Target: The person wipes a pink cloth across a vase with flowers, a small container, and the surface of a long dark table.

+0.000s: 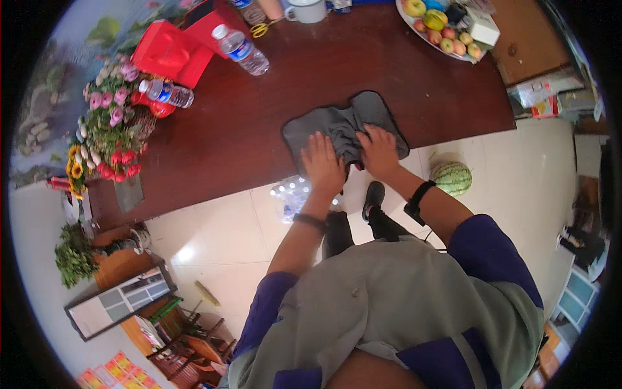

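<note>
A dark grey cloth [311, 131] with black edging lies on the dark red-brown table [272, 97], close to its near edge. It is wrinkled and bunched up in the middle. My left hand [322, 163] rests on the left part of the cloth, fingers stretched forward and slightly apart. On the right part lies my right hand [380, 150], its fingers also extended over the fabric. Between the two hands the folds hang towards the table edge, where a small bit of red shows. What that red bit is, I cannot tell.
Two water bottles [241, 50], red gift bags [172, 55] and flowers [107, 117] are at the left. A fruit plate [447, 32] stands far right, a white mug [306, 10] at the back. On the floor are a watermelon [451, 178] and packed bottles [289, 198].
</note>
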`<act>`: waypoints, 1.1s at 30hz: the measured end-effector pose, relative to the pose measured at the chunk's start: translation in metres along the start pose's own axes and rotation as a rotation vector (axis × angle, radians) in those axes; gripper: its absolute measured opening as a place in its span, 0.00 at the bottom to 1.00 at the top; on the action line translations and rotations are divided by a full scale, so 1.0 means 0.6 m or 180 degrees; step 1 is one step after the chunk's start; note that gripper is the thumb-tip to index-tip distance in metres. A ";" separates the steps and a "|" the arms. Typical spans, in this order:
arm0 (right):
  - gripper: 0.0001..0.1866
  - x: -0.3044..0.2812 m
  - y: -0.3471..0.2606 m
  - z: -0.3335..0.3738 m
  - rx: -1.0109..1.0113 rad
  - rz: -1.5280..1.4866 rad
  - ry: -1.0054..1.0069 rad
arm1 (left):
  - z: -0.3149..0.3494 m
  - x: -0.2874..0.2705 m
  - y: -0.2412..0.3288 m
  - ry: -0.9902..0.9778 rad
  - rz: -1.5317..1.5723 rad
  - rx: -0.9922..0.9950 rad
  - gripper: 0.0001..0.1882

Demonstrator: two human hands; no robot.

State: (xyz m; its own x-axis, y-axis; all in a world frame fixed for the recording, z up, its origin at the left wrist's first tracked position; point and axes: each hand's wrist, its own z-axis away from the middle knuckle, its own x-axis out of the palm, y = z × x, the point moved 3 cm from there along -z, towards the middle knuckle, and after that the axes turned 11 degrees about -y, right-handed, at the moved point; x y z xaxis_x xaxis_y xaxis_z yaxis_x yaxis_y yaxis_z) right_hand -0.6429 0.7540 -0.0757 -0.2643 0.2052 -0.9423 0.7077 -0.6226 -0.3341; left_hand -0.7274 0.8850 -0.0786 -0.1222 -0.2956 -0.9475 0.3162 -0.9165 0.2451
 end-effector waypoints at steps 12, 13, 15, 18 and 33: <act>0.25 -0.002 0.010 0.013 -0.0829 -0.0239 -0.0274 | 0.019 -0.006 -0.025 0.0113 -0.0417 -0.0485 0.30; 0.30 -0.020 0.032 0.023 -0.0613 -0.0254 -0.0427 | 0.008 -0.002 -0.006 -0.0069 -0.0497 -0.0650 0.31; 0.32 -0.043 0.086 0.045 -0.0425 -0.0241 -0.0460 | -0.013 -0.001 0.054 -0.0343 -0.0566 -0.0580 0.34; 0.38 -0.078 0.168 0.085 0.0171 -0.0133 -0.0536 | -0.042 0.000 0.156 -0.0555 -0.0497 0.0186 0.34; 0.35 -0.068 0.195 0.105 0.1137 0.0384 -0.0443 | -0.023 0.055 0.152 -0.0140 -0.1135 0.0478 0.33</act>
State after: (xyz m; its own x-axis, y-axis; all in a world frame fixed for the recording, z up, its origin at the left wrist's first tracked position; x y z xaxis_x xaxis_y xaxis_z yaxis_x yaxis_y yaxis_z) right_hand -0.5910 0.6253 -0.0752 -0.2970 0.0256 -0.9545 0.4731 -0.8644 -0.1704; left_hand -0.6895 0.7955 -0.0903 -0.2409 0.0403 -0.9697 0.1059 -0.9921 -0.0675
